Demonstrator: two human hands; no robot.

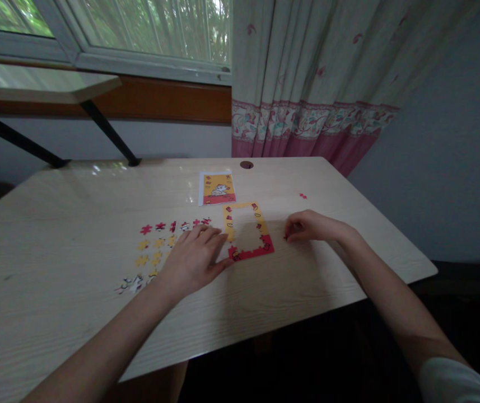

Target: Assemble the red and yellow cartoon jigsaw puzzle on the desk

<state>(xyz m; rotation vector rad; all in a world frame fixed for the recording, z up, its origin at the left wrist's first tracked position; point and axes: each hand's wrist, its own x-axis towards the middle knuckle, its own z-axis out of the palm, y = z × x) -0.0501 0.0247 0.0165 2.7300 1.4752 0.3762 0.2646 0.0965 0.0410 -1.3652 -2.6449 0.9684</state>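
Note:
A puzzle frame (268,246), yellow above and red below, lies on the table with a bare middle. My left hand (197,254) rests flat at its left side, fingers stretched out, thumb touching the lower left corner. To the right of the frame, my right hand (307,226) pinches a small dark puzzle piece between thumb and fingertips, just at the tabletop; most of the piece is hidden. Loose pieces lie in rows left of the frame: red pieces (146,229), yellow pieces (141,261) and white patterned pieces (133,284). My left hand covers some of them.
A picture card (218,189) with a white animal lies behind the frame. A small red piece (303,196) sits apart at the right. The wooden table (75,324) has a cable hole (247,164) near its back edge. A raised shelf (42,84) stands at back left, by the curtain (307,84).

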